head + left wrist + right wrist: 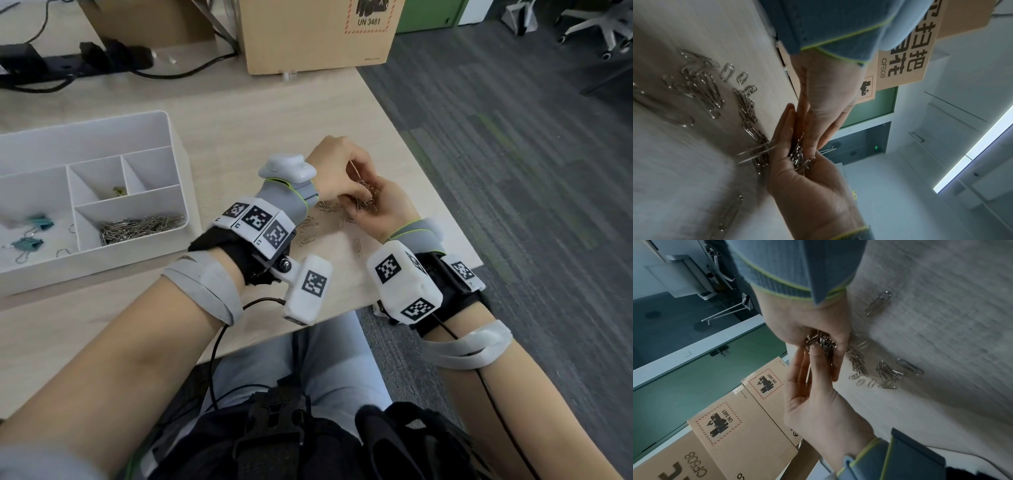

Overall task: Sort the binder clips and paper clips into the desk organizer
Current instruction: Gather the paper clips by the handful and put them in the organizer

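Two hands meet over the worktop (239, 113) near its right corner in the head view. The right hand (383, 209), palm up and cupped, holds a bunch of paper clips (364, 198); the left hand (339, 168) arches over it, fingers curled into the bunch. More loose clips (308, 228) lie scattered on the wood just below the hands. At the left of the frame sits the white desk organizer (171, 137): a heap of paper clips (137, 228) fills its front compartment, two teal binder clips (34, 233) lie in the left one, and a small yellowish clip (119, 190) is in a middle one. A cardboard box (318, 34) stands at the top.

From the left wrist view, the left hand (818, 194) at the bottom has its fingers pressed against the right hand (824, 97) coming down from the top, with a clump of clips (799, 155) held between them. Loose clips (709, 91) spread across the wood at left, blurred.

In the right wrist view, the right hand (812, 324) at the top closes its grip round the clips (820, 340), while the left hand (818, 405) reaches up from below, its thumb (816, 356) on the bunch. Scattered clips (877, 371) lie to the right.
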### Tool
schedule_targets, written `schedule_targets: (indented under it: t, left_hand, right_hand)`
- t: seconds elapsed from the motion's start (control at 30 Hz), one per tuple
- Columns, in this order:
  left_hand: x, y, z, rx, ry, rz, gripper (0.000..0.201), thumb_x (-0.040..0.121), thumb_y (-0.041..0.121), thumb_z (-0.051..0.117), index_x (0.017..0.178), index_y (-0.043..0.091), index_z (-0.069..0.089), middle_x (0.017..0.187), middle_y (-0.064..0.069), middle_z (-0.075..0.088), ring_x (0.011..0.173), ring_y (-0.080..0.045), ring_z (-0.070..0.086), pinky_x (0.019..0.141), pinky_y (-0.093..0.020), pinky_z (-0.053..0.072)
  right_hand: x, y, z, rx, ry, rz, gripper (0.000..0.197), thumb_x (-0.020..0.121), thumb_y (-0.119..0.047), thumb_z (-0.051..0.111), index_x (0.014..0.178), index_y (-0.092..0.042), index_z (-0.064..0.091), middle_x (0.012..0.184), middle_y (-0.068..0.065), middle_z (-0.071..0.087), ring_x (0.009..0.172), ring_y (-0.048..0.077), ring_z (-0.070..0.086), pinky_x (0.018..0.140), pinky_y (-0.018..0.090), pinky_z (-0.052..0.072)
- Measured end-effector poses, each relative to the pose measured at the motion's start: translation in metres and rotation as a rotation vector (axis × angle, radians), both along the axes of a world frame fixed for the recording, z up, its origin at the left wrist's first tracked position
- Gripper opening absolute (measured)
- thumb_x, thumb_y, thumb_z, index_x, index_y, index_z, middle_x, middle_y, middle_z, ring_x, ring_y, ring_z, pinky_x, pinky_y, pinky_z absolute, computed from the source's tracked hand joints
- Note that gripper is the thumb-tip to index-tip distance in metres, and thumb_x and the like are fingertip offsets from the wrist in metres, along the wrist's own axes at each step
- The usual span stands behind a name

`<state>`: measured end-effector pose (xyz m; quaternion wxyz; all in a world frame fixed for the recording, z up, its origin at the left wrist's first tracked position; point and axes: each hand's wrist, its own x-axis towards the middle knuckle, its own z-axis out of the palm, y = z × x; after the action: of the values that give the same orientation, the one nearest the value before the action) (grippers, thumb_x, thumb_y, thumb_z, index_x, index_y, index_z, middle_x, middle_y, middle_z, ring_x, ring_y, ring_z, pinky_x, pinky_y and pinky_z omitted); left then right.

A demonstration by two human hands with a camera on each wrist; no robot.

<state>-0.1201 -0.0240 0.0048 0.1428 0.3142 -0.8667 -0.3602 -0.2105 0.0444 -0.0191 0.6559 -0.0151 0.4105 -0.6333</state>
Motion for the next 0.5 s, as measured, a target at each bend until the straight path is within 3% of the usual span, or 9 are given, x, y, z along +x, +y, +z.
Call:
schedule_targets:
  t: [0.07,0.17,0.27,0.33,0.37,0.5]
  left_hand:
    - [0.002,-0.001,0.001,0.009,0.021,-0.011,0.022,0.064,0.007,0.078,0.085,0.008,0.073,0.084,-0.009,0.073,0.079,-0.021,0.068,0.072,-0.025,0.051]
    - [0.005,-0.004,0.001,0.004,0.072,0.016,0.02,0.067,0.004,0.074,0.086,0.008,0.072,0.087,-0.01,0.072,0.08,-0.021,0.069,0.076,-0.028,0.055]
    - [0.01,-0.006,0.0,-0.03,0.137,0.092,0.018,0.07,0.003,0.072,0.087,0.008,0.072,0.088,-0.008,0.072,0.074,-0.007,0.067,0.077,-0.022,0.052]
    - [0.016,-0.008,-0.001,-0.035,0.174,0.137,0.018,0.072,0.001,0.069,0.088,0.008,0.072,0.086,-0.005,0.071,0.067,0.008,0.062,0.074,-0.016,0.052]
    - [0.02,-0.009,-0.002,-0.026,0.185,0.157,0.019,0.073,0.0,0.066,0.09,0.007,0.072,0.085,-0.006,0.071,0.066,0.009,0.061,0.071,-0.016,0.053]
    - [0.044,-0.005,-0.003,-0.021,0.236,0.252,0.019,0.08,-0.001,0.06,0.094,0.005,0.07,0.092,-0.013,0.071,0.076,-0.012,0.064,0.067,-0.032,0.058]
  right_hand:
    - [0.0,0.001,0.001,-0.007,-0.083,-0.026,0.03,0.098,-0.004,0.031,0.079,-0.004,0.056,0.057,0.009,0.065,0.052,0.016,0.063,0.053,0.023,0.054]
    - [-0.001,-0.003,-0.002,0.026,-0.159,-0.107,0.03,0.097,-0.005,0.032,0.08,0.004,0.055,0.06,0.017,0.065,0.051,0.024,0.065,0.053,0.03,0.057]
    - [-0.002,-0.006,-0.003,0.045,-0.195,-0.141,0.03,0.098,-0.005,0.032,0.084,0.009,0.054,0.073,0.023,0.062,0.066,0.031,0.063,0.055,0.033,0.057]
    - [-0.001,-0.006,-0.003,0.035,-0.228,-0.158,0.031,0.099,-0.006,0.032,0.084,0.009,0.054,0.069,0.025,0.064,0.075,0.035,0.06,0.062,0.038,0.056]
    - [-0.001,-0.005,-0.002,0.031,-0.233,-0.165,0.032,0.099,-0.007,0.031,0.082,0.008,0.054,0.065,0.025,0.064,0.08,0.037,0.06,0.065,0.041,0.055]
    - [0.011,-0.001,0.006,0.036,-0.22,-0.146,0.035,0.1,-0.009,0.031,0.078,0.006,0.054,0.072,0.025,0.061,0.12,0.036,0.053,0.093,0.041,0.05]
